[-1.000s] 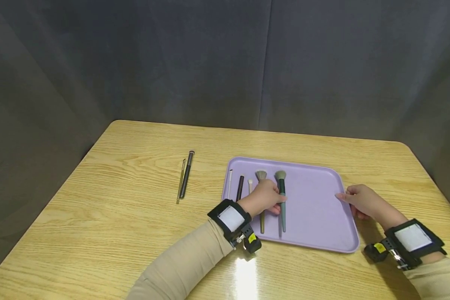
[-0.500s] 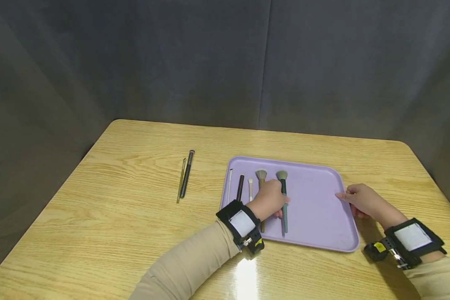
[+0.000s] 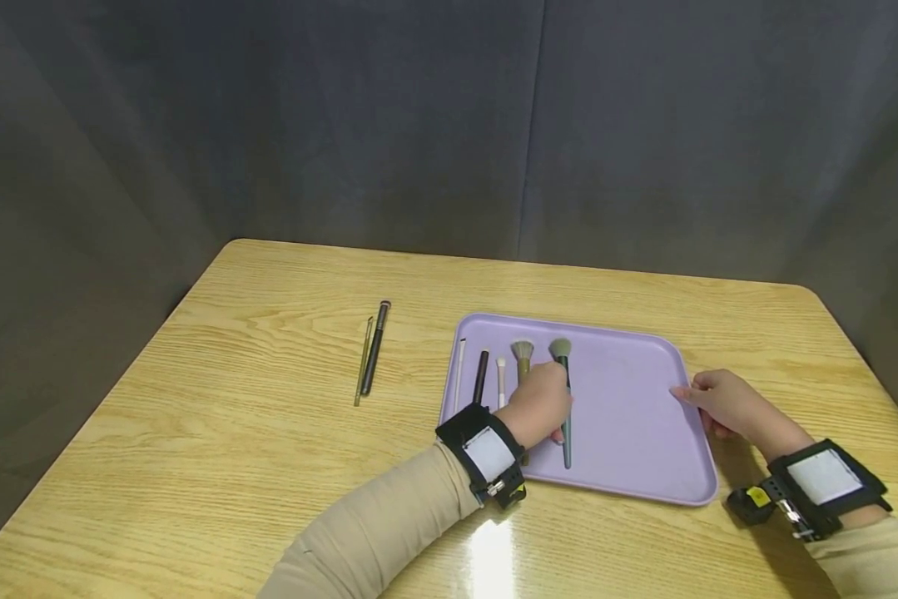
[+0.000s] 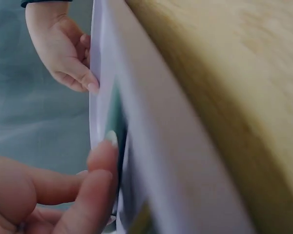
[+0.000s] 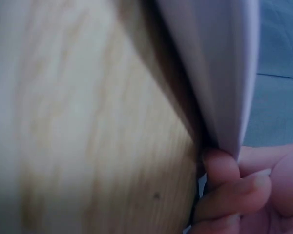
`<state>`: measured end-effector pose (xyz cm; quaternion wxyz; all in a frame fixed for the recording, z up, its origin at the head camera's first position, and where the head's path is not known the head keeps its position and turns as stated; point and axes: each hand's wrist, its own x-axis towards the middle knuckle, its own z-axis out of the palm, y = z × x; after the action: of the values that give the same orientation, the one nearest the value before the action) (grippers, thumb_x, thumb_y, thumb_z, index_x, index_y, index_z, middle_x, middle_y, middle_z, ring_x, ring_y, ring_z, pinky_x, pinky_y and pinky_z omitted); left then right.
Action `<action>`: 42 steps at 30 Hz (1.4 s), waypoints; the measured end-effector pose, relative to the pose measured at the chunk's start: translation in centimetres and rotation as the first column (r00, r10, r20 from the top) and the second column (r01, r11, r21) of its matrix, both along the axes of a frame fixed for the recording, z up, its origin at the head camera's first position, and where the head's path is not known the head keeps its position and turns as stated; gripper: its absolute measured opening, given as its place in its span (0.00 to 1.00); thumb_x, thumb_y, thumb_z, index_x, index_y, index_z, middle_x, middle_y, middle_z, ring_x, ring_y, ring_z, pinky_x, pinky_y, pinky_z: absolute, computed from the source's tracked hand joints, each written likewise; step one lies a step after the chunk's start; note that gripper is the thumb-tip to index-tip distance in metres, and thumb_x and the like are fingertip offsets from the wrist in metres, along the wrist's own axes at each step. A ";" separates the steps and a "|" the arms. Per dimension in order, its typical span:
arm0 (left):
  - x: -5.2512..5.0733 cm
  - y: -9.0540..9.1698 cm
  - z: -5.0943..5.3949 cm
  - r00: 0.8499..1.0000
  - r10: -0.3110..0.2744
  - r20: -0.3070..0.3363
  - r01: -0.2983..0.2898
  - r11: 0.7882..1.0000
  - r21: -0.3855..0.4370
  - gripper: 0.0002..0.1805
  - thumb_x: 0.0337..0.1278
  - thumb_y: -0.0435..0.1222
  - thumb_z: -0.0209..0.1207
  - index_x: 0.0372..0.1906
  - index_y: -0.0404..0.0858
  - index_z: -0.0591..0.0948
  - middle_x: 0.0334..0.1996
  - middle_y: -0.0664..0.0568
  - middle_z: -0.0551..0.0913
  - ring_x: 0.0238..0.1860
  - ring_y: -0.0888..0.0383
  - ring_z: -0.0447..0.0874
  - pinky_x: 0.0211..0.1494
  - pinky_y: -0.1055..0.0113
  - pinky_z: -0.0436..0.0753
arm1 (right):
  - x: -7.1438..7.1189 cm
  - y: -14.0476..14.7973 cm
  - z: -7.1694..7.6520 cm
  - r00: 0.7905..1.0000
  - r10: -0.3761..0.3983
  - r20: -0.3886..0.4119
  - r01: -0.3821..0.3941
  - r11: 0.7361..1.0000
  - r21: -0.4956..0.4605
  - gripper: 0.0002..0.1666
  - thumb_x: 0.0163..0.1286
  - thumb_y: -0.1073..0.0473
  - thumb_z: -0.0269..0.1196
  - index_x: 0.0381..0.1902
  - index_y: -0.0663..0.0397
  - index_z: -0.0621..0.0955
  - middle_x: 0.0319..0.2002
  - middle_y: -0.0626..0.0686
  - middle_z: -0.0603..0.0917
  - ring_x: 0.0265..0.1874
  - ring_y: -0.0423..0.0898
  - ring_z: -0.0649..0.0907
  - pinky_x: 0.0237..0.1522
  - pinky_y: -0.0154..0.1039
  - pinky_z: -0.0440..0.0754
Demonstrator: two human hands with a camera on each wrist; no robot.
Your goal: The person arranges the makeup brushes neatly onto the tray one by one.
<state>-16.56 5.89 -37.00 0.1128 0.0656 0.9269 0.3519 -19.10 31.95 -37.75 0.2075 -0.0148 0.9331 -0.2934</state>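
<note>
A purple tray (image 3: 628, 424) bears several makeup brushes side by side. My left hand (image 3: 540, 403) is over the tray and pinches the handle of the rightmost one, a green makeup brush (image 3: 567, 445) with a fluffy grey-green head. In the left wrist view my fingertips (image 4: 103, 156) meet that brush's green handle (image 4: 115, 109). Partly under the hand is a brush with a gold-brown handle (image 3: 523, 366). At the tray's right side, my right hand (image 3: 729, 403) grips the rim, thumb on top; its curled fingers (image 5: 222, 165) show at the tray edge in the right wrist view.
Left of the green and gold-brown brushes lie a small white brush (image 3: 502, 383), a black-handled one (image 3: 481, 376) and a thin white one (image 3: 459, 374). Outside the tray, a black brush (image 3: 376, 348) and a thin gold brush (image 3: 364, 362) rest on the wooden table (image 3: 216, 416).
My left hand has moved slightly right and turned over the green brush, which has shifted very slightly. The right hand stays on the tray rim.
</note>
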 end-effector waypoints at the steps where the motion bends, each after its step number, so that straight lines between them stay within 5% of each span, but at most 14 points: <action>1: 0.0 -0.1 0.1 1.000 0.000 0.006 -0.001 1.000 0.005 0.09 0.64 0.27 0.56 0.27 0.31 0.79 0.09 0.52 0.75 0.04 0.65 0.68 0.08 0.76 0.66 | 0.0 0.0 0.0 1.000 0.001 -0.001 -0.001 1.000 -0.001 0.20 0.76 0.54 0.54 0.23 0.56 0.68 0.15 0.48 0.70 0.13 0.42 0.68 0.18 0.35 0.68; 10: 0.8 -2.2 1.2 0.999 -0.014 -0.046 0.017 0.998 0.061 0.08 0.65 0.31 0.58 0.31 0.31 0.79 0.09 0.53 0.73 0.07 0.64 0.70 0.13 0.73 0.70 | 0.3 -0.2 0.1 1.000 -0.004 -0.007 0.003 1.000 -0.013 0.21 0.76 0.54 0.53 0.23 0.56 0.68 0.14 0.48 0.70 0.12 0.42 0.68 0.17 0.35 0.67; 19: 1.1 -4.2 1.6 0.996 0.033 -0.081 -0.024 0.994 0.104 0.15 0.64 0.31 0.59 0.52 0.27 0.79 0.41 0.40 0.85 0.25 0.57 0.81 0.27 0.69 0.79 | 0.0 -0.1 0.0 1.000 -0.015 -0.005 0.015 1.000 -0.020 0.21 0.75 0.55 0.54 0.21 0.56 0.67 0.14 0.48 0.70 0.12 0.41 0.67 0.16 0.34 0.67; 29: 1.4 -5.7 1.8 0.997 0.048 -0.055 -0.038 0.983 0.179 0.14 0.66 0.27 0.55 0.53 0.26 0.78 0.28 0.44 0.83 0.14 0.63 0.76 0.14 0.73 0.72 | 0.0 0.0 -0.1 1.000 -0.014 0.005 0.014 1.000 -0.016 0.21 0.76 0.54 0.54 0.23 0.56 0.67 0.14 0.48 0.70 0.12 0.41 0.68 0.17 0.35 0.68; 42: 1.2 -7.4 1.5 0.993 0.098 -0.066 -0.087 0.985 0.151 0.11 0.67 0.27 0.53 0.49 0.26 0.79 0.35 0.40 0.83 0.18 0.59 0.79 0.20 0.73 0.74 | -0.1 0.0 0.1 1.000 0.002 0.003 -0.002 1.000 -0.008 0.19 0.76 0.54 0.54 0.24 0.57 0.69 0.15 0.49 0.71 0.13 0.42 0.69 0.18 0.36 0.69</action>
<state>-15.37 -1.54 -35.50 0.0574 0.0434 0.9037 0.4220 -19.20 31.92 -37.70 0.2090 -0.0160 0.9317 -0.2968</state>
